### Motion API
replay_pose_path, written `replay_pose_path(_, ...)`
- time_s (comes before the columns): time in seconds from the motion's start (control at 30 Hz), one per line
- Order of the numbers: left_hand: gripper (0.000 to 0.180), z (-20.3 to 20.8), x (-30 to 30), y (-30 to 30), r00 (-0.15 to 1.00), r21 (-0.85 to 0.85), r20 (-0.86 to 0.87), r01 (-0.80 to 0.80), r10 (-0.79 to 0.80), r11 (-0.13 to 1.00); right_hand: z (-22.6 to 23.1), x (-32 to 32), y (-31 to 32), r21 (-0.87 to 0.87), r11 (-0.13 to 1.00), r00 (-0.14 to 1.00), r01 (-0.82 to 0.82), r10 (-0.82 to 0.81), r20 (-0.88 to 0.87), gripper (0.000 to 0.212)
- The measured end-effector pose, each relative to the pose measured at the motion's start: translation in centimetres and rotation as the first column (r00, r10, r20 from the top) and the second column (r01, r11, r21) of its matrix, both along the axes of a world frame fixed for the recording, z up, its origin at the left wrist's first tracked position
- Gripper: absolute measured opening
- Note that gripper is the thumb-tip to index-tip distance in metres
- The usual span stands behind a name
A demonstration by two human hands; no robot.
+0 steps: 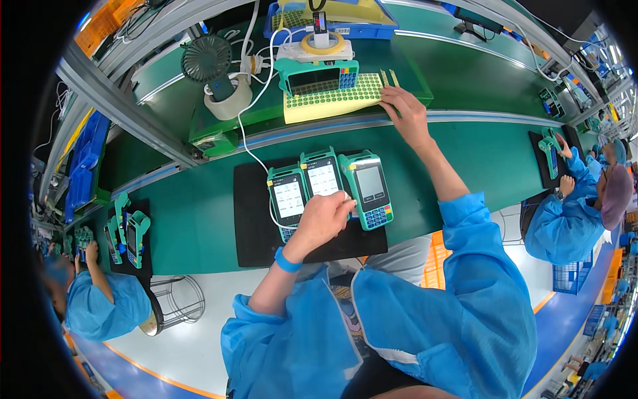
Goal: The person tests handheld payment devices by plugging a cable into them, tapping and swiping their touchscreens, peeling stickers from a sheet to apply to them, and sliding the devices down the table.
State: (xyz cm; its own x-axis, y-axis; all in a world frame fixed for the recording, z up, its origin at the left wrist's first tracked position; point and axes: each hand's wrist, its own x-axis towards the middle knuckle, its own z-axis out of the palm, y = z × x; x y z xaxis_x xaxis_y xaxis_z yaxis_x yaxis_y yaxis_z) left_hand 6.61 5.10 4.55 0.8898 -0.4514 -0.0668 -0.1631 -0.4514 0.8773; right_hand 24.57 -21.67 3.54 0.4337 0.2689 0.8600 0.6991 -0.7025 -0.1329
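Note:
My left hand (pixel 323 221) is closed in a pinch over the middle of three green-cased payment terminals. A white cable (pixel 245 136) runs down into this hand; its end is hidden by the fingers. The left terminal (pixel 288 198) and the middle terminal (pixel 323 176) have lit screens, and my forearm and hand cover their lower parts. To the right, the third terminal (pixel 371 186) shows a grey screen and a keypad. My right hand (pixel 407 114) reaches to the far shelf, its bent fingers gripping the right edge of a yellow sheet of round green stickers (pixel 309 112).
A black mat (pixel 249 229) lies under the terminals. Another terminal (pixel 316 80) rests on the sticker sheet, before a tape roll (pixel 325 44). A small fan (pixel 207 63) stands left. Co-workers sit at both sides, with terminals (pixel 137 238) by the left one. A metal post (pixel 126 103) slants at left.

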Motion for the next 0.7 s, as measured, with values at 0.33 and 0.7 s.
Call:
replay_pose_path(0.33,0.027,-1.2,-1.0,-2.3,0.964,-0.046,0.254,-0.068,0.078,0.997,0.3,-0.7,-0.6,-0.077,0.997,0.999,-0.001,0.005,0.046,0.011)
replay_pose_path(0.7,0.029,0.6,-0.8,-6.6,0.857,0.092,0.505,-0.165,0.097,0.982,4.2,-8.8,1.7,0.351,0.917,0.542,-0.191,0.397,-0.741,0.008)
